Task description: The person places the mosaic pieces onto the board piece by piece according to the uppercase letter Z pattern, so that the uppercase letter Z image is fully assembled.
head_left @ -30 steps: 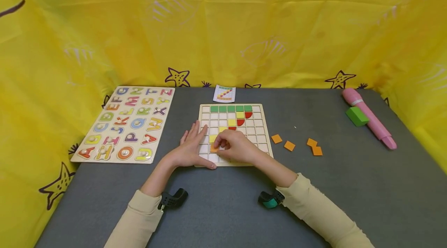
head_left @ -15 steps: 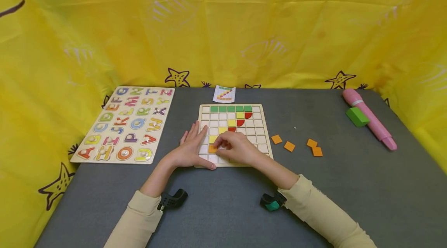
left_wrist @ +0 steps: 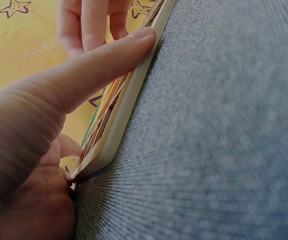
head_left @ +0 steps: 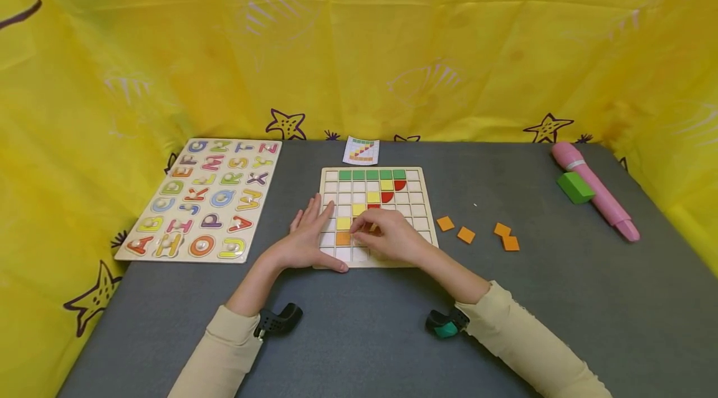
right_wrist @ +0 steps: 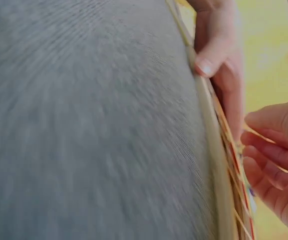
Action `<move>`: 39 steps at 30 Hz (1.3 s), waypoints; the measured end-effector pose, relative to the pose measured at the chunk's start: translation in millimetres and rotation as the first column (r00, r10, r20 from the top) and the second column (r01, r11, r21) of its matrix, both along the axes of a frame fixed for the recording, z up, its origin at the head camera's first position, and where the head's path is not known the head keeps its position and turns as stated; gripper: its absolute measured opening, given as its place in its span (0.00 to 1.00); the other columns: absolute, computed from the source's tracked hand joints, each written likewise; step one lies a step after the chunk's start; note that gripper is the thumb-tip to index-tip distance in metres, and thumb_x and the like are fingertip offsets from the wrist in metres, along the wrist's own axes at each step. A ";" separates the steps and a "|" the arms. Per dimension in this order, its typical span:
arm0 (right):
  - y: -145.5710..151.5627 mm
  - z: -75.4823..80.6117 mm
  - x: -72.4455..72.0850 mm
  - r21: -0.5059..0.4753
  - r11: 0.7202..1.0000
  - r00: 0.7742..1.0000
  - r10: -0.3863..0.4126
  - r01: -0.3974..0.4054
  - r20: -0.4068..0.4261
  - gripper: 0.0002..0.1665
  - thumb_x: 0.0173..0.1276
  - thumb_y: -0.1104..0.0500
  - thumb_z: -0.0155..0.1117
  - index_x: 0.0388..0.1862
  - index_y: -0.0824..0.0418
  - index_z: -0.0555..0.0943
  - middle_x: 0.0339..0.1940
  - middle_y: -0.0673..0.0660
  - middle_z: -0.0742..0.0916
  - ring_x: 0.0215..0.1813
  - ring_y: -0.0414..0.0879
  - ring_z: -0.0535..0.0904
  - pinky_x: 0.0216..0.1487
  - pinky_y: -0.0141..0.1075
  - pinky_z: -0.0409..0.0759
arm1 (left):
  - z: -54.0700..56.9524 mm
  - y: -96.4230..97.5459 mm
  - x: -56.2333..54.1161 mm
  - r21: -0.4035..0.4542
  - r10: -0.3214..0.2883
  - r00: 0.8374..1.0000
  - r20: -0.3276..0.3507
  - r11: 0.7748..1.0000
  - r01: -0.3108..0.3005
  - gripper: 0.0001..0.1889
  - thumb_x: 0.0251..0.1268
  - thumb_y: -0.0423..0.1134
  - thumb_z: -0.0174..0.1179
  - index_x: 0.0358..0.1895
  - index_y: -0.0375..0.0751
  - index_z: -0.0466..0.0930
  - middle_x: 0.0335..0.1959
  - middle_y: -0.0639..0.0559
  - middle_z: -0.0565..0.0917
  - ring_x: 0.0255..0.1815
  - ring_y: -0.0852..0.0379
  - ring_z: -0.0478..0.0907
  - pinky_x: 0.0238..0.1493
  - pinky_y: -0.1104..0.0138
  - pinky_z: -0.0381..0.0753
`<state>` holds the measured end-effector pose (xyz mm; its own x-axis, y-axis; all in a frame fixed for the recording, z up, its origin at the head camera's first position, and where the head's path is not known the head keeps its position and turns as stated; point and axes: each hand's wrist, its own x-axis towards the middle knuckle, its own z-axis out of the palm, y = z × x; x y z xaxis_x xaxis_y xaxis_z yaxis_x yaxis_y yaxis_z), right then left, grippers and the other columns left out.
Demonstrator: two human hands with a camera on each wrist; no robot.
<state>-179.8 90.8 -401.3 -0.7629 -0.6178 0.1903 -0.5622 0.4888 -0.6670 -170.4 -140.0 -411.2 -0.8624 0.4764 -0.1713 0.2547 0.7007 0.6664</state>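
A wooden grid board (head_left: 413,224) lies on the table in the head view. My left hand (head_left: 303,240) rests spread on its left side, thumb along the near edge. In the left wrist view, that thumb (left_wrist: 103,62) lies over the board's rim. My right hand (head_left: 387,235) hovers over the lower part of the grid, fingers loosely bent. Nothing shows between thumb and fingers in the right wrist view (right_wrist: 274,155). An orange square tile (head_left: 343,238) sits in a cell just left of its fingertips. Green tiles (head_left: 373,175), yellow squares (head_left: 373,197) and red quarter-rounds (head_left: 387,197) fill other cells; some cells are hidden.
Several loose orange tiles (head_left: 465,235) lie right of the board. A small pattern card (head_left: 361,151) lies behind it. An alphabet puzzle board (head_left: 202,199) is at left. A green block (head_left: 575,187) and pink microphone (head_left: 603,195) lie at right. A yellow curtain (head_left: 359,61) surrounds the table.
My right hand has drawn back slightly to the right from the orange tile, leaving it in its cell and uncovered. My left hand has stayed in place.
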 end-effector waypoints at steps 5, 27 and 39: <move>32.0 7.8 -0.8 0.000 0.996 0.996 -0.088 0.088 0.023 0.04 0.67 0.60 0.66 0.40 0.56 0.86 0.33 0.45 0.85 0.36 0.39 0.77 0.39 0.35 0.78 | -1.0 1.1 -0.9 -0.016 0.001 1.000 0.001 1.000 -0.001 0.69 0.41 0.58 0.77 0.78 0.34 0.38 0.77 0.36 0.27 0.77 0.42 0.22 0.71 0.46 0.28; 140.8 2.4 3.1 0.196 0.940 0.956 -0.253 0.280 -0.151 0.14 0.59 0.66 0.71 0.46 0.65 0.85 0.45 0.62 0.84 0.46 0.57 0.75 0.47 0.51 0.71 | -1.4 0.2 -1.5 -0.017 -0.002 1.000 -0.008 1.000 0.002 0.68 0.40 0.57 0.78 0.78 0.34 0.39 0.77 0.36 0.27 0.77 0.42 0.23 0.71 0.46 0.28; 146.5 2.1 2.8 0.229 0.909 0.937 -0.332 0.349 -0.113 0.15 0.61 0.55 0.73 0.42 0.63 0.85 0.40 0.58 0.83 0.41 0.54 0.76 0.44 0.48 0.72 | -1.3 -0.4 -1.6 -0.010 -0.005 1.000 -0.008 1.000 0.005 0.68 0.41 0.58 0.77 0.78 0.34 0.39 0.77 0.35 0.27 0.77 0.42 0.23 0.71 0.46 0.28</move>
<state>-177.0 237.3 -399.2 -0.9254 -0.3566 0.1286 -0.3735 0.7998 -0.4699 -172.0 -140.3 -412.5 -0.8612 0.4792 -0.1693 0.2637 0.7061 0.6572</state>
